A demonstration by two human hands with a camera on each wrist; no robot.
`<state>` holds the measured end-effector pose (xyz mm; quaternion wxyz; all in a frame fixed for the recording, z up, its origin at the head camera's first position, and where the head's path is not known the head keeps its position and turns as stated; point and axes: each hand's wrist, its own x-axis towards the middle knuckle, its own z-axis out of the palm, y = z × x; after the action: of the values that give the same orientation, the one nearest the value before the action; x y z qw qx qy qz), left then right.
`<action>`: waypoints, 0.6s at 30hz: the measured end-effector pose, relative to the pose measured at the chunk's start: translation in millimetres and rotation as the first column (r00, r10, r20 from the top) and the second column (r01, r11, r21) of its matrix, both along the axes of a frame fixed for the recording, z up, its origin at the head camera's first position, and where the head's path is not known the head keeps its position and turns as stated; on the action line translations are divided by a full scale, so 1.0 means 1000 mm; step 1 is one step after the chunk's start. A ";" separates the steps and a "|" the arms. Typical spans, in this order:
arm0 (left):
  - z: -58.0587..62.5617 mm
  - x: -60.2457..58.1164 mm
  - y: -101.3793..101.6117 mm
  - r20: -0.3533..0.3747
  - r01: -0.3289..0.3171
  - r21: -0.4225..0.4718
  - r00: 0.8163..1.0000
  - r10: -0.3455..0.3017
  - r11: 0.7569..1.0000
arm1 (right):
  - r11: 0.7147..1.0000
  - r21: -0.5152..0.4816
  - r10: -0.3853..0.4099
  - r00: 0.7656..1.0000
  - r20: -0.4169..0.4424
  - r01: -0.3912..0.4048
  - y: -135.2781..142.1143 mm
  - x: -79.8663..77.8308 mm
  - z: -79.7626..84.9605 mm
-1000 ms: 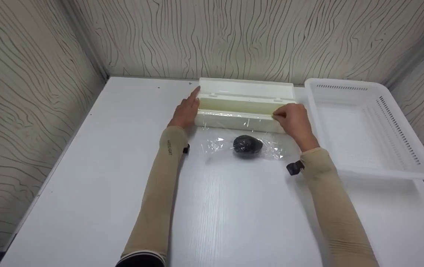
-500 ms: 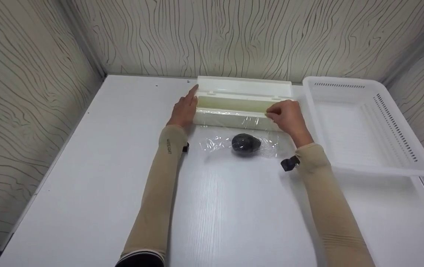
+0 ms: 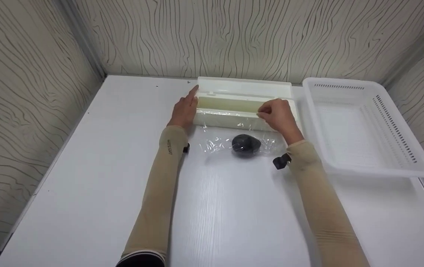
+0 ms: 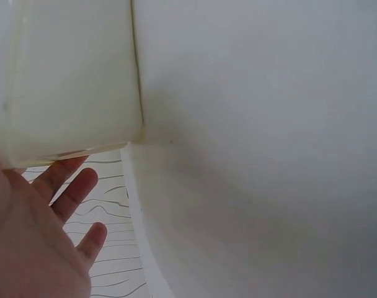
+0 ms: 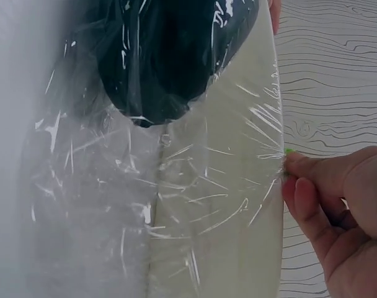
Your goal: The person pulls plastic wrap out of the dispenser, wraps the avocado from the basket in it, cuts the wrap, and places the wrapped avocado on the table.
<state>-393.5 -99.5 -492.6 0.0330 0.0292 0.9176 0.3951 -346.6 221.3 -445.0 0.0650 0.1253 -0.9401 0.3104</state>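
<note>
A long cream-white cling film dispenser box (image 3: 219,119) lies along the table's back, its lid (image 3: 245,85) tipped back. My left hand (image 3: 183,112) rests against its left end with fingers extended; in the left wrist view they spread past the corner. My right hand (image 3: 279,116) pinches a slide cutter on the box's front edge; a bit of green slider (image 5: 289,151) shows at the fingertips. Clear cling film (image 3: 212,144) runs from that edge down over the front, creased near the pinch. A dark avocado (image 3: 245,144) lies wrapped in it before the box.
To the right of the box stands a white plastic basket (image 3: 375,171) with slotted walls. Wood-grain patterned panels (image 3: 215,40) enclose the white table (image 3: 212,207) at the back and sides.
My right hand has slid left along the box's front edge, still pinching the slide cutter. The left hand stays at the box's left end, and the avocado lies where it was.
</note>
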 end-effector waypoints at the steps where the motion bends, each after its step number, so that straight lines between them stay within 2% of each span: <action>1: 0.000 -0.001 0.000 -0.005 0.002 -0.005 1.000 -0.002 1.000 | 1.000 0.000 0.002 1.000 -0.001 -0.002 -0.001 -0.001 0.000; 11: -0.002 -0.005 0.000 -0.034 0.011 -0.045 0.999 -0.013 0.999 | 1.000 -0.004 0.027 1.000 0.014 -0.027 -0.016 -0.006 -0.002; 18: -0.001 -0.004 0.001 -0.032 0.018 -0.059 0.999 -0.020 0.998 | 0.999 -0.017 0.051 0.999 0.015 -0.051 -0.023 -0.008 -0.004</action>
<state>-397.2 -98.4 -493.8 0.0226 0.0435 0.9289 0.3670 -354.2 197.8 -448.6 0.0510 0.1465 -0.9344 0.3206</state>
